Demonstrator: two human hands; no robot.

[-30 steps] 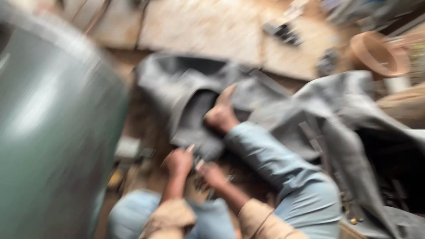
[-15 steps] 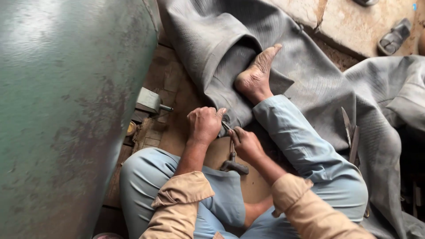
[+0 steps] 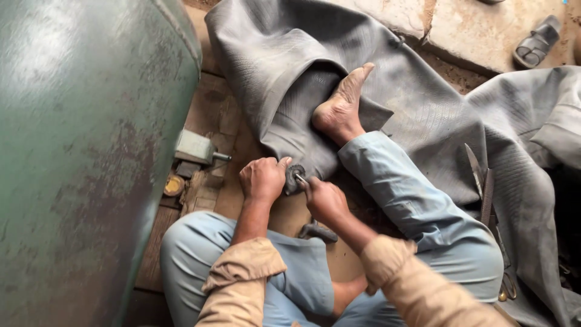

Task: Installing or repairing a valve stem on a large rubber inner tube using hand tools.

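Head: hands (image 3: 293, 188) pinch wrinkled rubber tube (image 3: 387, 91).

Rubber tube (image 3: 423, 115) on wooden floor (image 3: 212, 115)

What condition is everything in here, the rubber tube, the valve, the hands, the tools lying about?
Rubber tube: deflated, flat, folded, pinned under a bare foot.
Valve patch: pinched at the tube's edge.
Left hand: closed, gripping the tube.
Right hand: closed on a thin metal tool.
Blades: lying loose.
Sandal: off.
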